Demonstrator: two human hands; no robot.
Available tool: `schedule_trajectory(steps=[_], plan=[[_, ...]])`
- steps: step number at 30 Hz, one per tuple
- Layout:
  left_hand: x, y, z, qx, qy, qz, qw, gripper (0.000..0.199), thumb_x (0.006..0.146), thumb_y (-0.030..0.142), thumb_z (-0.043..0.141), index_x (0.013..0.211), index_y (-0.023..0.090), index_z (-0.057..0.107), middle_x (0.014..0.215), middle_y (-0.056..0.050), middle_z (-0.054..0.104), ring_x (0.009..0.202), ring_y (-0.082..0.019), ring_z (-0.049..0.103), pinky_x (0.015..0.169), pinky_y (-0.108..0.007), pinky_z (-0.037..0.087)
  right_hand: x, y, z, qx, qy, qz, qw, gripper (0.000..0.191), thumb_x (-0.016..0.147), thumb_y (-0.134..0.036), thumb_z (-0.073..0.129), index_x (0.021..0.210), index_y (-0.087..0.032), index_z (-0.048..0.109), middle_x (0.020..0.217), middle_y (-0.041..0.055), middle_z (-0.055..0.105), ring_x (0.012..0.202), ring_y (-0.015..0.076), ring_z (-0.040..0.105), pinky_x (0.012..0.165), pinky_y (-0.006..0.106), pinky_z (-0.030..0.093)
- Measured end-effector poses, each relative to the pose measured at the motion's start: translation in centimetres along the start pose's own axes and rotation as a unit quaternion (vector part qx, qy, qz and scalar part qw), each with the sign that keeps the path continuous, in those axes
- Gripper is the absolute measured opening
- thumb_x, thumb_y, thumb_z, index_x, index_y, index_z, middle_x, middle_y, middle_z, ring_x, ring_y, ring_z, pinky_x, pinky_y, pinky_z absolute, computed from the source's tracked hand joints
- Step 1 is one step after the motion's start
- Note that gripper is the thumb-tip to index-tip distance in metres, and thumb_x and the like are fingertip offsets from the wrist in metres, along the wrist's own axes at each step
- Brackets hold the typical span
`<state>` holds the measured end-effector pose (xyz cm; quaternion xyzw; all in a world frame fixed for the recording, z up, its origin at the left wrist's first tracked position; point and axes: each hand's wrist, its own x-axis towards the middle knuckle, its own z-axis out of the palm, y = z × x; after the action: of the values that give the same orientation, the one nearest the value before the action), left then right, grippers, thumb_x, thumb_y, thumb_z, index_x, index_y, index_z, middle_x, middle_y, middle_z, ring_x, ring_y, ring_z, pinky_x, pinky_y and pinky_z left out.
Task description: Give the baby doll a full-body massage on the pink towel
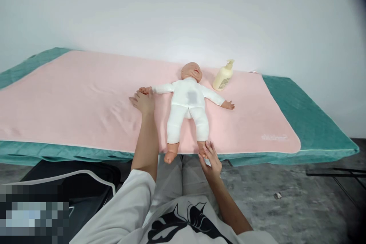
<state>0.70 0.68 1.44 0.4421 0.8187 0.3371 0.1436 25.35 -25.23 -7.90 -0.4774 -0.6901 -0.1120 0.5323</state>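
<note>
A baby doll [187, 93] with a white cloth body lies on its back on a pink mat [85, 84], arms spread and legs toward me. My left hand [144, 101] rests palm down beside the doll's hand [145, 90] on the left, touching it, with fingers spread. At the near edge, my right hand [211, 160] has its thumb and fingers around the doll's foot [201, 148] on the right, partly covering it. The doll's other foot [170, 153] hangs over the edge, untouched. A cream pump bottle [223, 77] stands right of the doll's head.
Under the mat is a green padded bed cover [309, 114], against a white wall [183, 11]. A black case-like object [91, 198] with a pale cable [85, 172] is at lower left. Dark metal legs [337, 174] show at right above the grey floor [265, 213].
</note>
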Motion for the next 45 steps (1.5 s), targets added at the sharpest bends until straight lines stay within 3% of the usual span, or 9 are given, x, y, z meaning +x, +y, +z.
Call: schedule_trajectory(steps=[3,9,12,15,18,24,31,37,45], plan=[[-0.3,0.1,0.1,0.029,0.005,-0.020,0.999,0.073,0.098,0.055,0.041,0.147,0.001,0.040,0.162,-0.029,0.026,0.156,-0.043,0.005,0.124,-0.063,0.006,-0.1,0.1,0.0,0.000,0.000,-0.001,1.000,0.060,0.086,-0.007,0.069,0.142,-0.019,0.054,0.131,0.0142,0.069,0.120,0.0259,0.069,0.105,0.052,0.058],[0.2,-0.4,0.6,0.007,0.037,-0.008,0.999,0.066,0.094,0.053,0.051,0.137,0.004,0.050,0.159,-0.030,0.032,0.155,-0.046,0.008,0.122,-0.066,0.004,0.0,0.0,-0.1,-0.004,0.000,0.007,1.000,0.061,0.085,-0.008,0.070,0.143,-0.020,0.053,0.134,0.0138,0.067,0.123,0.0265,0.067,0.104,0.050,0.060],[0.6,-0.5,0.8,-0.079,0.058,0.017,0.995,0.057,0.092,0.047,0.059,0.135,0.010,0.050,0.147,-0.026,0.052,0.148,-0.042,0.035,0.121,-0.062,0.020,0.8,-0.4,-0.5,-0.003,0.017,0.006,1.000,0.062,0.084,-0.006,0.070,0.142,-0.020,0.054,0.135,0.0133,0.067,0.123,0.0257,0.068,0.102,0.046,0.062],[0.4,-0.3,1.1,-0.221,0.054,0.094,0.969,0.059,0.092,0.034,0.061,0.144,0.017,0.039,0.132,-0.018,0.065,0.126,-0.028,0.062,0.109,-0.045,0.046,2.0,-0.7,-1.0,0.006,0.032,0.010,0.999,0.062,0.085,-0.006,0.068,0.143,-0.022,0.053,0.135,0.0128,0.067,0.122,0.0251,0.068,0.100,0.045,0.063],[-0.4,0.2,1.2,-0.287,0.080,0.182,0.937,0.063,0.092,0.034,0.062,0.147,0.026,0.034,0.130,-0.012,0.066,0.119,-0.022,0.067,0.102,-0.036,0.051,3.3,-0.4,-1.2,0.030,0.050,0.024,0.998,0.065,0.086,-0.008,0.068,0.146,-0.023,0.048,0.137,0.0136,0.065,0.126,0.0265,0.065,0.100,0.048,0.062],[-2.5,1.0,1.2,-0.304,0.144,0.265,0.904,0.066,0.087,0.040,0.070,0.145,0.027,0.042,0.123,-0.008,0.070,0.116,-0.021,0.068,0.106,-0.038,0.049,6.5,1.0,0.1,0.075,0.069,0.069,0.992,0.061,0.091,-0.015,0.065,0.147,-0.028,0.044,0.140,0.0135,0.061,0.129,0.0268,0.063,0.099,0.050,0.062],[-3.2,1.9,2.4,-0.261,0.084,0.429,0.861,0.036,0.084,0.048,0.073,0.112,0.026,0.071,0.118,-0.006,0.075,0.115,-0.024,0.068,0.104,-0.043,0.049,10.5,2.5,2.8,0.113,0.061,0.081,0.988,0.058,0.091,-0.018,0.064,0.145,-0.031,0.046,0.136,0.0104,0.061,0.131,0.0246,0.061,0.103,0.048,0.060],[-2.6,2.3,2.8,-0.194,-0.027,0.554,0.809,0.031,0.092,0.046,0.064,0.115,0.028,0.073,0.121,-0.006,0.075,0.126,-0.025,0.064,0.108,-0.047,0.043,12.0,3.7,4.7,0.114,0.063,0.086,0.988,0.051,0.093,-0.027,0.063,0.142,-0.028,0.048,0.133,0.0111,0.063,0.127,0.0241,0.063,0.102,0.047,0.060],[-2.6,2.5,2.4,-0.177,-0.071,0.534,0.823,0.025,0.089,0.041,0.068,0.109,0.030,0.075,0.121,-0.003,0.075,0.127,-0.026,0.062,0.108,-0.048,0.044,12.5,3.9,5.0,0.092,0.051,0.081,0.991,0.049,0.094,-0.030,0.062,0.141,-0.025,0.048,0.130,0.0121,0.064,0.126,0.0240,0.063,0.104,0.046,0.059]])
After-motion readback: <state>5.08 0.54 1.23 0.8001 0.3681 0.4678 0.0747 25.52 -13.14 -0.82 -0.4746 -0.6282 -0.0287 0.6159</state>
